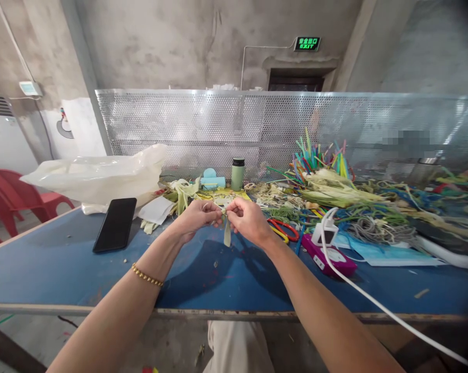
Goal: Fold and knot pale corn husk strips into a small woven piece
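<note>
A narrow, pale green strip of corn husk (227,235) hangs down between my two hands, above the blue table. My left hand (201,216) is closed in a pinch at the strip's upper end, and a thin light strand loops over its fingers. From the other side, my right hand (248,220) pinches the same upper end, its fingertips almost touching the left ones. The small knot-like spot where the fingertips meet is mostly covered. Just behind the hands lie loose corn husks (185,190) and yellowish scraps.
A black phone (115,225) and a white plastic bag (102,176) are on the left. Scissors with red handles (290,229), a magenta power strip (329,259) with a white cable, and tangled cords (377,228) lie right. A green bottle (237,174) stands behind, before a perforated metal screen (179,119).
</note>
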Demonstrator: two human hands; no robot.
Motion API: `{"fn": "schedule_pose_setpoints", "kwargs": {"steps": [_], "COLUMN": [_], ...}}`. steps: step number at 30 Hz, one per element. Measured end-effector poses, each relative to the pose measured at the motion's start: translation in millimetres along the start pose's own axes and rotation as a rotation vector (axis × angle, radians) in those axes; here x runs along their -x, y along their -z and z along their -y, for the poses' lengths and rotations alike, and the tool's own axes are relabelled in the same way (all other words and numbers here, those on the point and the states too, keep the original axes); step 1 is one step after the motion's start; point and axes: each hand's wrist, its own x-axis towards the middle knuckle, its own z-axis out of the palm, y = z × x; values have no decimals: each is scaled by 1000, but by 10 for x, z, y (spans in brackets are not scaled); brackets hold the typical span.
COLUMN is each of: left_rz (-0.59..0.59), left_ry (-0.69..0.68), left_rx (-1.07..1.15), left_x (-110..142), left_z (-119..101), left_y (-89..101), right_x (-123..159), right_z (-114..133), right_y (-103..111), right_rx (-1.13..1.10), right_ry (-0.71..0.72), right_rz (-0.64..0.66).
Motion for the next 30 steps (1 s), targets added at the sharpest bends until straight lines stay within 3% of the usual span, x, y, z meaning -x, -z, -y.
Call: {"fn": "schedule_pose_setpoints", "kwargs": {"steps": [8,24,30], "left_rz": [-93,-39,-123], "left_ry": [14,20,-18], "left_rx": [111,189,107], "left_x": [-65,-39,-58], "left_z": [54,24,34], "left_y": [-3,-22,-39], "right_x": [-10,8,1], "right_z": [3,45,55], "right_y": [5,23,29], "right_rx": [-43,-204,-380], "right_ry": [-7,-54,-227], "right_rz": [18,34,73]}}
